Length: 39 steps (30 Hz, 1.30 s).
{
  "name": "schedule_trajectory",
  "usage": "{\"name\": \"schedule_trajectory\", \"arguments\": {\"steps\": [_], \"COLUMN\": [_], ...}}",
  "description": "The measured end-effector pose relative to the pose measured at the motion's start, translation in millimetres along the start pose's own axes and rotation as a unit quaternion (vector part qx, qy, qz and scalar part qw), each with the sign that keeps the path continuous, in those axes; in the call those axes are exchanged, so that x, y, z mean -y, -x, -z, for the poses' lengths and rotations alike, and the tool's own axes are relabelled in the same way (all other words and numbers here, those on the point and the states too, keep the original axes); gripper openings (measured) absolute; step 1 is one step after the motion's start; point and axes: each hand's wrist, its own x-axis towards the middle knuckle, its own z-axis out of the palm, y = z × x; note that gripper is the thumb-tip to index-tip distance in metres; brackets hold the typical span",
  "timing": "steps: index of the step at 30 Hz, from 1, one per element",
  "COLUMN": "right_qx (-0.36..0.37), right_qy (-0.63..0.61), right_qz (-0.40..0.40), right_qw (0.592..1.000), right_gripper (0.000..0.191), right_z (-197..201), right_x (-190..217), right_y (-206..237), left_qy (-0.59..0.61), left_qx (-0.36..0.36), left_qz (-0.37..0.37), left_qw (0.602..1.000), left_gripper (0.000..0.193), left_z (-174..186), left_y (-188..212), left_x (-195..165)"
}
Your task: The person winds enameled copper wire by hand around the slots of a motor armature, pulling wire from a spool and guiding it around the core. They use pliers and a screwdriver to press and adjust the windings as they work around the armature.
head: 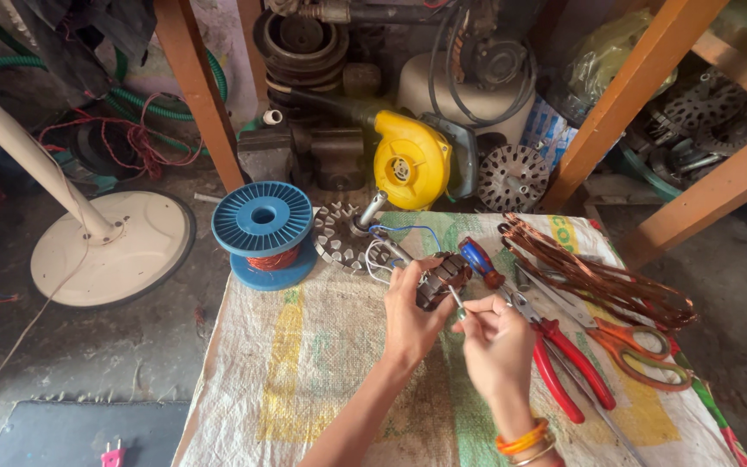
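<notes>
Near the table's (304, 363) far edge, my left hand (412, 316) grips a small motor stator (441, 278), fingers curled around it. My right hand (496, 339), just beside it, pinches a thin metal tool (458, 301) whose tip meets the stator. A blue spool (263, 235) holding copper wire stands at the far left corner. Red pliers (568, 363), orange scissors (637, 350) and a copper coil bundle (598, 278) lie along the right edge.

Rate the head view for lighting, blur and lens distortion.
Head view: soft, even daylight with no hard shadows; the left hand, right hand and blue wire spool look sharp; wide-angle bending shows on the orange wooden beams near the edges.
</notes>
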Motion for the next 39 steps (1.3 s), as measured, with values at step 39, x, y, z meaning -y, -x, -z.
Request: {"name": "schedule_trajectory", "arguments": {"steps": [39], "right_qx": [0.056], "right_qy": [-0.158], "right_qz": [-0.063], "right_qw": [0.984], "right_gripper": [0.004], "right_z": [-13], "right_x": [-8], "right_y": [-17], "left_qy": [0.015], "left_qx": [-0.003], "left_qz": [-0.003], "left_qw": [1.0], "left_gripper": [0.051], "left_z": [5], "left_y": [-1], "left_x": [7]}}
